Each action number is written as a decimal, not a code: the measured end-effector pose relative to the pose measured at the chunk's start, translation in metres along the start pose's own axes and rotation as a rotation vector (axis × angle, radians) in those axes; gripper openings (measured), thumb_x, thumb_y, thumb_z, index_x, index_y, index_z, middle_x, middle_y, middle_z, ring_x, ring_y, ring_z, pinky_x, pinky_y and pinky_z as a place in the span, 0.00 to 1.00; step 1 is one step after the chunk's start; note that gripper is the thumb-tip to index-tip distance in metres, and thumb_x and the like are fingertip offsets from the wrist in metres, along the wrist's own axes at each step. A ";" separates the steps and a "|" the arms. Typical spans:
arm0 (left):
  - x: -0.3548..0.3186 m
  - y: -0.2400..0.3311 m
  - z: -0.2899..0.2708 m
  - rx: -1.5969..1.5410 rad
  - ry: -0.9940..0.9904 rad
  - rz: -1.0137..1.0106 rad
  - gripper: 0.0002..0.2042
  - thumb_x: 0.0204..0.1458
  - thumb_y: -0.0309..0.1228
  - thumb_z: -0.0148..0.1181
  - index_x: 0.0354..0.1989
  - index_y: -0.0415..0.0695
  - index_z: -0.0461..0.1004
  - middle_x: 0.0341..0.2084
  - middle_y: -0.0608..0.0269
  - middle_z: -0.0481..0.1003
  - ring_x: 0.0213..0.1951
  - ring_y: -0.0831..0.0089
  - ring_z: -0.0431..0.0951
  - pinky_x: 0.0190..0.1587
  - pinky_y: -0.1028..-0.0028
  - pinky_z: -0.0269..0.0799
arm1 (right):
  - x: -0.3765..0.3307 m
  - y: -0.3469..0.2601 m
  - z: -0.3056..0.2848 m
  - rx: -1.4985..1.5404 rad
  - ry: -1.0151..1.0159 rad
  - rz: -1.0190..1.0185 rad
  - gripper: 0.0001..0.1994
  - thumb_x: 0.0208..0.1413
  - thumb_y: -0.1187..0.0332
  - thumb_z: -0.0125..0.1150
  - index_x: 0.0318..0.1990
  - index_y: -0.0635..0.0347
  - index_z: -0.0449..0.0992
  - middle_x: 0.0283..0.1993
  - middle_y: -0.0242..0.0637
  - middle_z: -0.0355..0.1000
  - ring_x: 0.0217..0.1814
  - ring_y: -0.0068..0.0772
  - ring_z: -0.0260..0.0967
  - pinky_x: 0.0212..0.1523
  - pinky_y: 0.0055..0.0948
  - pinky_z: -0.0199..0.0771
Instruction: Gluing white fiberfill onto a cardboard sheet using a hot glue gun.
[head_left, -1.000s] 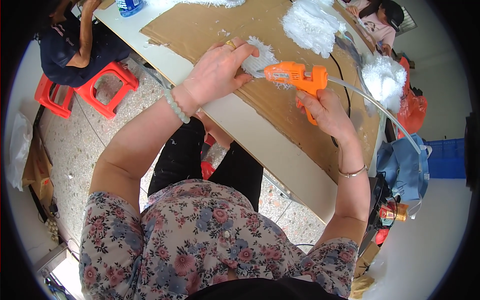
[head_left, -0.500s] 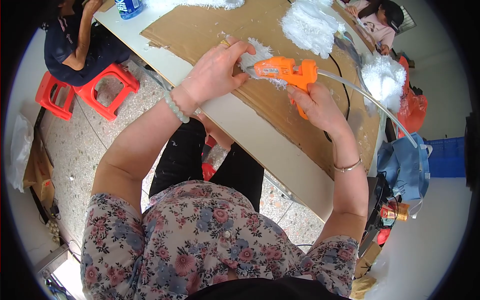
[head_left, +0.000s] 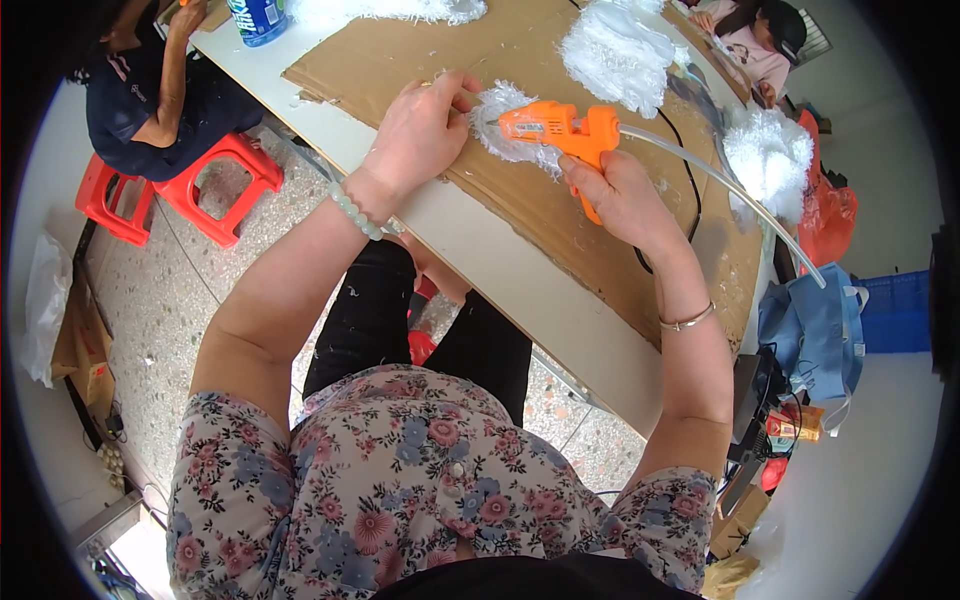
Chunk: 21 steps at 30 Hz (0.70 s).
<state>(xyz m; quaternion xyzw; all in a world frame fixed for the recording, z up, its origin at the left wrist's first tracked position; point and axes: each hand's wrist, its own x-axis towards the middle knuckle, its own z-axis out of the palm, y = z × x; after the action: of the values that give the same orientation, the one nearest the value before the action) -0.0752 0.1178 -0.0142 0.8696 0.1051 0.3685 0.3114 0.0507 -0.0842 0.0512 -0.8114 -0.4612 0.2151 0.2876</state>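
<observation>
An orange hot glue gun (head_left: 560,128) is gripped in my right hand (head_left: 622,198), its nozzle pointing left over a white fringed piece (head_left: 512,125). A long translucent glue stick (head_left: 720,180) trails from the back of the gun toward the right. The fringed piece lies on a brown cardboard sheet (head_left: 400,50). At its left edge my left hand (head_left: 422,130) has its fingers bent in and closed on the rim; the fingertips are partly hidden. Whether glue is coming out cannot be made out.
White fluffy bundles (head_left: 618,55) lie at the cardboard's far right, near a black cord (head_left: 692,170). A blue-labelled bottle (head_left: 258,20) stands on the far left of the table. People sit at left and far right. Red stools (head_left: 225,185) and a blue bag (head_left: 815,330) flank the table.
The glue gun has shifted slightly left and up. My left hand has drawn back a little to the left, and more of the white fringed piece shows.
</observation>
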 end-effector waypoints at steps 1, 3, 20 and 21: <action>0.000 0.000 0.000 -0.007 -0.007 -0.010 0.12 0.43 0.19 0.49 0.38 0.41 0.68 0.24 0.56 0.76 0.31 0.58 0.74 0.45 0.66 0.67 | 0.002 -0.001 0.000 -0.014 0.001 0.005 0.19 0.57 0.56 0.52 0.27 0.65 0.70 0.20 0.30 0.62 0.23 0.22 0.58 0.27 0.24 0.61; 0.000 -0.001 0.000 0.011 0.002 0.002 0.12 0.43 0.19 0.49 0.39 0.41 0.69 0.24 0.56 0.76 0.31 0.57 0.74 0.44 0.66 0.67 | 0.006 -0.002 0.001 -0.028 0.002 0.008 0.19 0.57 0.55 0.52 0.26 0.65 0.70 0.20 0.30 0.62 0.23 0.22 0.58 0.27 0.25 0.60; 0.001 0.000 0.002 0.046 0.001 0.025 0.11 0.43 0.19 0.51 0.37 0.41 0.69 0.24 0.56 0.76 0.31 0.58 0.75 0.45 0.66 0.67 | 0.013 -0.003 0.005 0.069 0.012 0.032 0.19 0.57 0.54 0.50 0.26 0.63 0.71 0.22 0.31 0.65 0.25 0.23 0.60 0.29 0.24 0.62; 0.001 0.000 0.002 0.052 0.006 0.032 0.11 0.43 0.19 0.51 0.37 0.41 0.69 0.24 0.56 0.76 0.31 0.58 0.75 0.46 0.66 0.67 | 0.011 -0.004 0.005 0.068 0.012 0.032 0.19 0.57 0.54 0.50 0.26 0.63 0.71 0.22 0.31 0.65 0.25 0.23 0.60 0.29 0.24 0.62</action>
<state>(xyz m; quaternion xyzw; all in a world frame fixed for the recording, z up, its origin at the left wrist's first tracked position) -0.0731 0.1171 -0.0148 0.8779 0.1017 0.3732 0.2822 0.0502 -0.0718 0.0497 -0.8097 -0.4386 0.2304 0.3145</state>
